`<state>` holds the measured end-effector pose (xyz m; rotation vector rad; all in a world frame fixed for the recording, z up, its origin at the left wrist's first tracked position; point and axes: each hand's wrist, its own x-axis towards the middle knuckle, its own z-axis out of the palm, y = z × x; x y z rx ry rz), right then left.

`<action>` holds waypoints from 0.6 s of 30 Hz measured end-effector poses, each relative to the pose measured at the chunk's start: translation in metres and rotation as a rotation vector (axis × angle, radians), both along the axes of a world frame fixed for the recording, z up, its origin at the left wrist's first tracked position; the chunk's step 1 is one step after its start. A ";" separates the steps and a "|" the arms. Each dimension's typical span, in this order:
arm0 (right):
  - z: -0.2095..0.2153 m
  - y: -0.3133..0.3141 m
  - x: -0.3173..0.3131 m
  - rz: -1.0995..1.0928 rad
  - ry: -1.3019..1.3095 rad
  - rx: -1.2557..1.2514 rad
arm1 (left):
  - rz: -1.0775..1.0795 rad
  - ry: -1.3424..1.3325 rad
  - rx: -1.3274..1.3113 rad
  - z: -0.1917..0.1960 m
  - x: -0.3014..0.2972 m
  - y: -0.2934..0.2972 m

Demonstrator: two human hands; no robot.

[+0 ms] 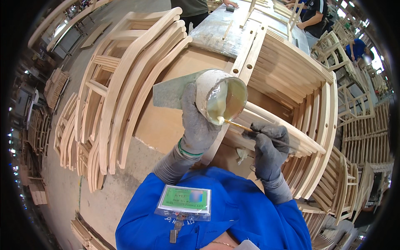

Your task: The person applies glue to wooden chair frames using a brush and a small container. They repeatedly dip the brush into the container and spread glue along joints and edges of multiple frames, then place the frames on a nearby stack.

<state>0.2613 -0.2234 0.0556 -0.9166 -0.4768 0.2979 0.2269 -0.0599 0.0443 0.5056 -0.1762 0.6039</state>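
My left hand (197, 121), in a grey glove, grips a round tilted glue pot (223, 98) with pale glue pooled at its lower rim. My right hand (270, 146), also gloved in grey, pinches a thin wooden stick (239, 125) whose tip dips into the glue at the pot's mouth. Both hands hover over a slatted wooden chair part (291, 137) lying across the brown workbench (166, 121). My blue shirt and a green badge (185, 200) fill the lower edge.
A stack of curved wooden chair frames (121, 87) leans on the left. More slatted chair parts (291, 71) pile on the right of the bench. Other people (314, 16) stand at the far end. Chair frames crowd the floor at the right.
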 end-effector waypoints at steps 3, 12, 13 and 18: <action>-0.006 -0.003 -0.005 -0.042 -0.008 0.030 | 0.157 0.098 0.147 -0.004 0.005 0.000; 0.064 0.021 0.131 -0.112 -0.460 -0.448 | 0.568 0.491 0.498 -0.065 0.008 0.033; 0.062 0.028 0.153 -0.088 -0.465 -0.477 | 0.556 0.496 0.472 -0.066 0.008 0.034; 0.055 0.063 0.212 0.065 -0.597 -0.807 | 0.147 0.300 -0.204 -0.045 -0.005 0.044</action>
